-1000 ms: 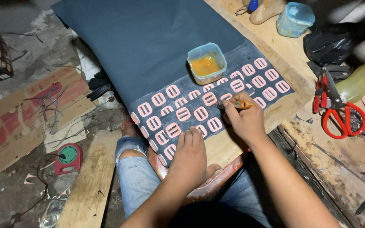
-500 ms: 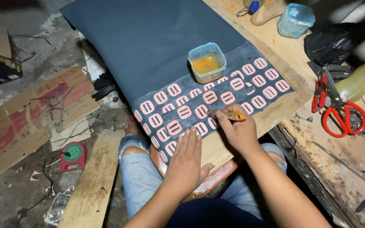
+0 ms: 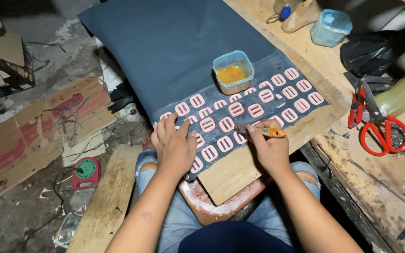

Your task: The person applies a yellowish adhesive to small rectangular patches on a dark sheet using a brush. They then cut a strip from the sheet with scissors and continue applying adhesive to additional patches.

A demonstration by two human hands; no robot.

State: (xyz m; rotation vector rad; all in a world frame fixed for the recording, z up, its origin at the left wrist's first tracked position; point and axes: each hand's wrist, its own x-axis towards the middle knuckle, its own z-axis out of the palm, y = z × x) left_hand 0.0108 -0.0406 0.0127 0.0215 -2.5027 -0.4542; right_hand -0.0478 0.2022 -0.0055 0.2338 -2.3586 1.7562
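Brush over pink cut-outs on a dark sheet

The right hand (image 3: 270, 147) has its fingers clamped on an orange-handled brush (image 3: 261, 131), which lies nearly level, bristles pointing toward the left hand (image 3: 174, 145). That hand rests flat, fingers spread, on the dark sheet (image 3: 183, 47). The pink pieces (image 3: 236, 108) lie in rows just beyond both hands; the tub of glue (image 3: 233, 72) stands farther off, nearer the right hand.

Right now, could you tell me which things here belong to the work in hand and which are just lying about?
In use:
- left hand, flat on the dark sheet
- right hand, holding an orange-handled brush
- pink buckle-shaped pieces
- tub of amber liquid

Lying about:
- red scissors
- red pliers
- blue lidded tub
- red fan
- cardboard
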